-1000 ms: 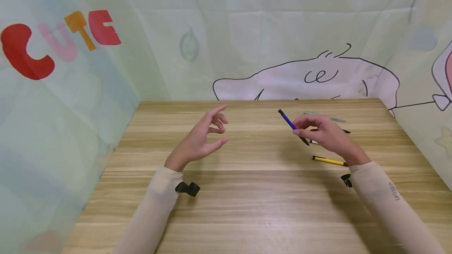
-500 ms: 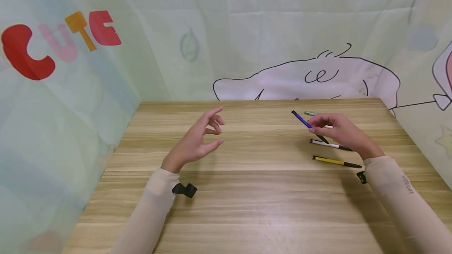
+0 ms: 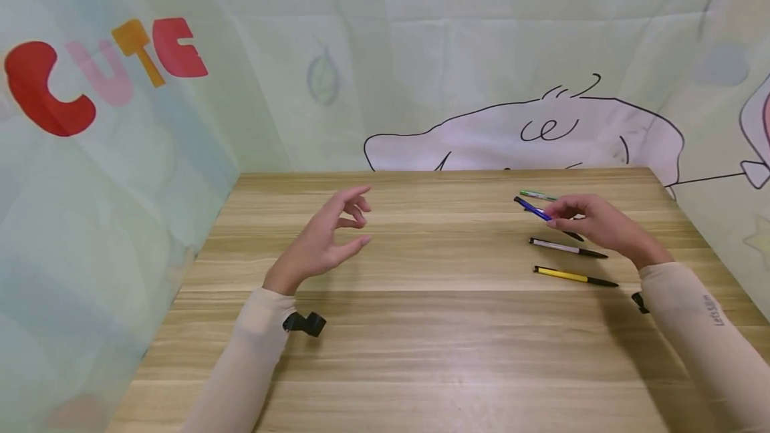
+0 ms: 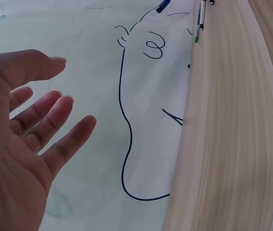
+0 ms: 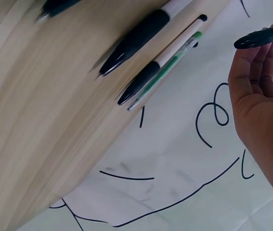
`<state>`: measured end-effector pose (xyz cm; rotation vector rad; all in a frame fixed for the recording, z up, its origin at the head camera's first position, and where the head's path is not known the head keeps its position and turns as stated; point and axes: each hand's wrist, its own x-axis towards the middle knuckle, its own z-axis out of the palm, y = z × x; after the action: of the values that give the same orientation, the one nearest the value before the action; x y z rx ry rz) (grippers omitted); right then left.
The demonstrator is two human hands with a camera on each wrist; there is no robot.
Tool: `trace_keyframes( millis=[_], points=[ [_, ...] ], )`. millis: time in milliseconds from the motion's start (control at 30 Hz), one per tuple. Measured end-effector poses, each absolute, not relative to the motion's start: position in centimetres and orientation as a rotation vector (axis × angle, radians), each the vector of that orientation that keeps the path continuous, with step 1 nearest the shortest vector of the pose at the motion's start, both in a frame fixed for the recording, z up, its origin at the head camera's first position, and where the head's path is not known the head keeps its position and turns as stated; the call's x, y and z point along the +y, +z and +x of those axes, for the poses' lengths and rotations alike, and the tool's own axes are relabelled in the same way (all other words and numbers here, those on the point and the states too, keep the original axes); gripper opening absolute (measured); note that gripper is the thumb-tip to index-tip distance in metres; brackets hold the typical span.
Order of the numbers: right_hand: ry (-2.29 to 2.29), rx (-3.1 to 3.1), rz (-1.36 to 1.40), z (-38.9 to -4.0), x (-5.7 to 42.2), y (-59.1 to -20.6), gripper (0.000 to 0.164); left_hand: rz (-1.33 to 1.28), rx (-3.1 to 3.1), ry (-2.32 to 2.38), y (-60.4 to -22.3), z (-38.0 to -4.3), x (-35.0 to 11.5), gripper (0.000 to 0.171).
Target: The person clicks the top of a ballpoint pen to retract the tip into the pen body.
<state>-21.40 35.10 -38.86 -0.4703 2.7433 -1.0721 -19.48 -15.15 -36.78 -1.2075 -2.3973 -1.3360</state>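
Observation:
My right hand (image 3: 592, 219) pinches a blue pen (image 3: 531, 208) between thumb and fingers, its black grip end (image 5: 259, 38) pointing out past the fingers. In the head view the pen slants over the far right of the table, overlapping a white pen (image 5: 143, 77) behind it. Close by lie a green pen (image 3: 537, 195), another white pen (image 3: 556, 246) and, nearest to me, a yellow pen (image 3: 562, 274). My left hand (image 3: 321, 236) hovers over the left side of the table with loosely bent fingers (image 4: 49, 113) and holds nothing.
The pens lie roughly in a row on the wooden table (image 3: 421, 353), tips to the right. A printed cloth (image 3: 289, 85) rises along the table's back and sides. Each sleeve carries a small black wrist camera (image 3: 307, 323).
My right hand has moved right with the blue pen, from left of the row to over it. The pen lies at a flatter angle. My left hand has drifted slightly left and down.

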Motion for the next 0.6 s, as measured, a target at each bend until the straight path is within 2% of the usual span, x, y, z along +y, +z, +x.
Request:
trace_keyframes(
  millis=[400,600],
  points=[
    [-0.931,2.801,-0.517,-21.6,36.9,-40.0,0.014,-1.188,-2.412,-1.266,-36.9,-19.5,-16.6,0.064],
    [-0.807,2.863,-0.582,-21.8,37.7,-40.8,0.013,-1.161,-2.449,-1.244,-36.8,-19.2,-17.1,0.061]
  ],
)
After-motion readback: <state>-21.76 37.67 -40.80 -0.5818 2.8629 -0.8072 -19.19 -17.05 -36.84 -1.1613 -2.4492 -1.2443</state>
